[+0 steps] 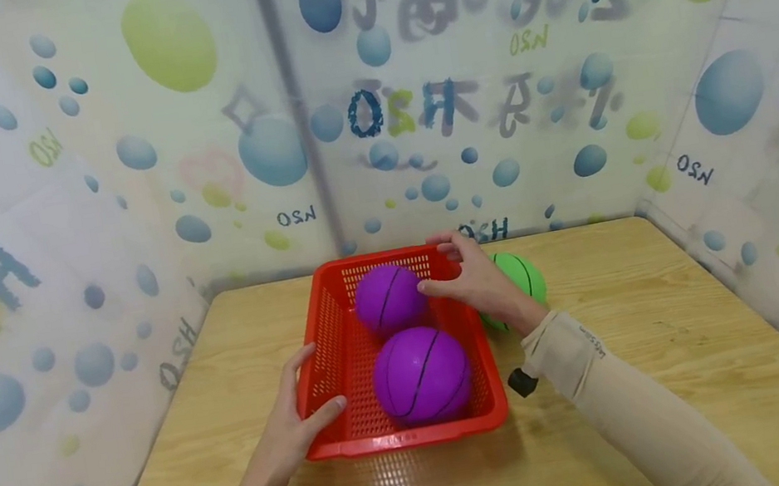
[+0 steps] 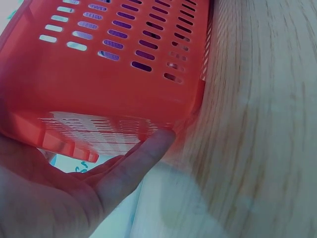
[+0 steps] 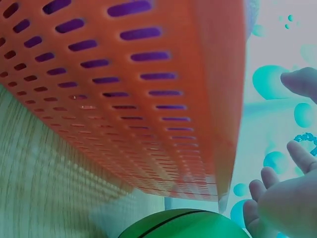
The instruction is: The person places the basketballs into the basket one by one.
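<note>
On the wood-grained tabletop (image 1: 670, 302), the left hand (image 1: 283, 431) grips the left side of a red plastic basket (image 1: 407, 439), with slotted sides and the thumb over its rim. Inside, the nearer purple ball (image 1: 422, 375) lies before the farther purple ball (image 1: 389, 299); both are round with black seam lines. The right hand (image 1: 476, 274) is above the far right corner, fingers loose, holding nothing. Its forearm partly covers a green ball (image 1: 526, 277) just outside the basket. Behind hangs pale sheeting (image 1: 437, 153) with printed bubbles.
</note>
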`<state>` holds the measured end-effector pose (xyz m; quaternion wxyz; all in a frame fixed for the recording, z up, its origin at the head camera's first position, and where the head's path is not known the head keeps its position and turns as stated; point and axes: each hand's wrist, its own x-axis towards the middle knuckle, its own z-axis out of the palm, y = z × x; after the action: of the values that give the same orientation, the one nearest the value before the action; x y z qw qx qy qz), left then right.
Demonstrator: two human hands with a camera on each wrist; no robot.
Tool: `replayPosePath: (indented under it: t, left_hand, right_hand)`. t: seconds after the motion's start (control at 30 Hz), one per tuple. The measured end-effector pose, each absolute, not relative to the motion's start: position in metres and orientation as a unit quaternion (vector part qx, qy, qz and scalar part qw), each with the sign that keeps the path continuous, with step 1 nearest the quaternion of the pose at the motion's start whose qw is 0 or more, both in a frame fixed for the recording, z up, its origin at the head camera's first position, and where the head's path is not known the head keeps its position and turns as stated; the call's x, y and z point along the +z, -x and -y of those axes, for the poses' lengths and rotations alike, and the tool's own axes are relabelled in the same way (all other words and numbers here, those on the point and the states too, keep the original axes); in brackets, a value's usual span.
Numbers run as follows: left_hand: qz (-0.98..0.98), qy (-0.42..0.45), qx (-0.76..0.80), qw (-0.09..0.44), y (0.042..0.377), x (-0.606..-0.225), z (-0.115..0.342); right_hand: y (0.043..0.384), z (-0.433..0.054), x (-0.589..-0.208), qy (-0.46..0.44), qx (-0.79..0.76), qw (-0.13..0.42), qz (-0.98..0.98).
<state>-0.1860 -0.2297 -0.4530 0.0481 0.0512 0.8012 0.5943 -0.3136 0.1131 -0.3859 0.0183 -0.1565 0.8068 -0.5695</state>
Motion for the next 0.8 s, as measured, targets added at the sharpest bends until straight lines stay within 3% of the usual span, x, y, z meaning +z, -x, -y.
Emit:
replayPosePath:
  t: [0.8]
  left_hand:
    - [-0.792, -0.060, 0.606, 0.043, 0.185, -0.452, 0.226]
  right_hand:
    - [0.308, -0.133, -0.379, 0.163, -0.601, -0.036, -0.781]
